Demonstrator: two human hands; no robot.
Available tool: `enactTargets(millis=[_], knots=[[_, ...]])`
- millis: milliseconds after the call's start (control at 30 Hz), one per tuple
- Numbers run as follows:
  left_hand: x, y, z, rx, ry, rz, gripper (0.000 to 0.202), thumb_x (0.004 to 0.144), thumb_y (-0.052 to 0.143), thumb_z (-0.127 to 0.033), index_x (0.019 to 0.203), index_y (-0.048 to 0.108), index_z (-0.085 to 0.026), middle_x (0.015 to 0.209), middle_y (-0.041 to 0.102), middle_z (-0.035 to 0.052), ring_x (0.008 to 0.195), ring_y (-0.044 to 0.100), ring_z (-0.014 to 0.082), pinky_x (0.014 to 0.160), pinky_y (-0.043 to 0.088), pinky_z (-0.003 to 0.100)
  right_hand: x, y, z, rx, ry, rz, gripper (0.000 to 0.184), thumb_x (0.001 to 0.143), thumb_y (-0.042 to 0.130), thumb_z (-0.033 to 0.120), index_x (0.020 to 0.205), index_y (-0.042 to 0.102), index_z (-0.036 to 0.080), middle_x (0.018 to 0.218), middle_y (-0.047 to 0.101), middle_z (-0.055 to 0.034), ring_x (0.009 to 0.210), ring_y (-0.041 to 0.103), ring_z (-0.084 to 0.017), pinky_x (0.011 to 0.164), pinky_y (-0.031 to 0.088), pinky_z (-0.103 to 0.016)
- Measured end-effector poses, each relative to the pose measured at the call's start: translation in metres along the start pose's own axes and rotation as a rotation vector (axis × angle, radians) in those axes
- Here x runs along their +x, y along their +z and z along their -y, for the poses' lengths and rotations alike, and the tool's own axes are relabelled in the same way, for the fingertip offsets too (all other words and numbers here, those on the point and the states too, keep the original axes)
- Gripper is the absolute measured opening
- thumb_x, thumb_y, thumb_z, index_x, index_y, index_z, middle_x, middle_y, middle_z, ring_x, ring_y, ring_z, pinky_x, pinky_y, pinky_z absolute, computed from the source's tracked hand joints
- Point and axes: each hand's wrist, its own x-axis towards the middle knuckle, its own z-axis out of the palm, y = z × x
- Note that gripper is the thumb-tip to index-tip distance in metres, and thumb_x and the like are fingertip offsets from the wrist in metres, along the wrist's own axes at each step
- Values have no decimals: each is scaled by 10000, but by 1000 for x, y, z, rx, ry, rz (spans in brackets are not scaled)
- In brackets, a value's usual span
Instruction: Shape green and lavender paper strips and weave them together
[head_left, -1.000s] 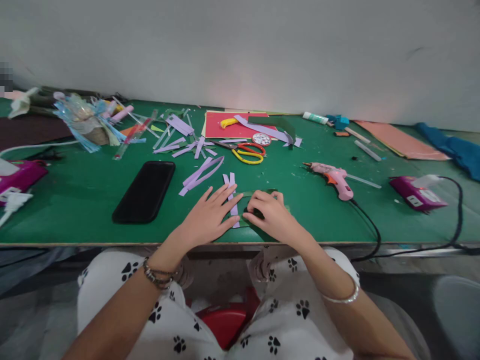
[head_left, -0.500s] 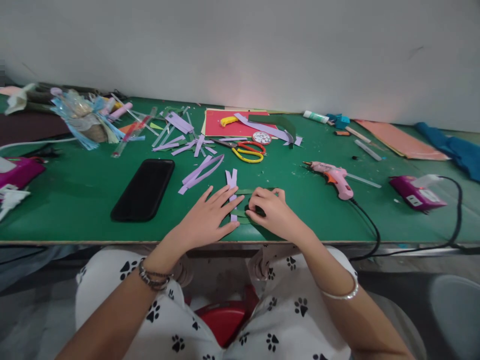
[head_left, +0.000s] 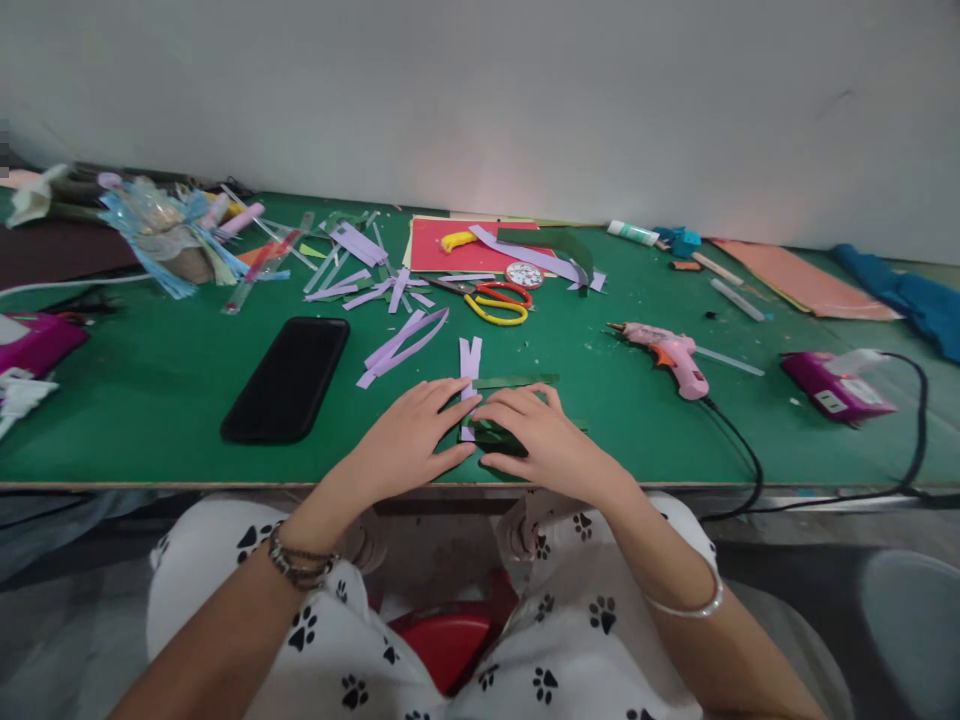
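My left hand [head_left: 411,438] lies on the green table [head_left: 165,390] near its front edge, fingers stretched toward a lilac paper strip [head_left: 470,359] and a dark green paper piece [head_left: 495,437]. Fingers and thumb of my right hand [head_left: 538,433] close in a pinch on that green piece. A thin green strip [head_left: 517,381] lies just beyond both hands. The fingertips of the two hands nearly meet over the paper.
A black phone [head_left: 286,379] lies left of my hands. More lilac strips [head_left: 401,343], red and yellow scissors [head_left: 496,303], red paper [head_left: 450,250] and a pink glue gun [head_left: 670,353] with its cable lie further back. Purple devices sit at both table ends.
My right hand has slid left and spread over the green piece. My left hand's fingers have drawn closer together, meeting the right hand over the paper.
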Motion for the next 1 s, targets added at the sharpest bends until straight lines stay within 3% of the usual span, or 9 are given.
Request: enactTargets(millis=[267,433,533,667,800,1000], knots=[[-1,1,-4,45,-39,30,473,904,235,-406,1318,354,-211,1408,324,74,1295,252,258,1035,227,515,6,9,-5,-63,21,-82,137,811,526,178,944,561,177,951,628,-38,944,547,-169,840,271,-309],[4,0,-3,-4,-8,-90,409,888,340,-330,1229,470,-146,1285,435,140,1134,422,264,940,370,438,8,10,-13,-161,-11,-135,125,837,477,157,863,595,190,840,631,-19,840,572,-144,849,263,-317],[7,-1,-1,-58,-8,-111,372,866,409,-331,1166,513,-137,1139,527,118,1002,491,230,868,422,385,9,8,-15,-204,1,-167,152,841,463,159,814,605,206,811,636,-13,795,576,-140,879,243,-347],[8,-5,1,-86,6,-66,418,822,470,-418,1153,521,-167,1141,530,97,994,491,234,855,423,381,7,5,-11,-153,15,-139,106,821,500,227,868,592,203,854,638,-31,853,571,-167,894,262,-356],[8,-7,3,-113,10,-67,360,840,444,-399,1120,537,-192,1116,550,70,978,505,211,854,420,352,5,5,-7,-45,34,-101,258,801,527,324,1017,538,183,962,616,-66,930,537,-194,812,348,-315],[11,-3,1,-38,-56,-106,370,832,456,-409,1093,527,-156,1085,574,75,936,520,214,794,440,341,6,5,-13,-128,4,-122,100,793,530,180,886,564,195,926,592,-46,902,526,-174,856,319,-327]])
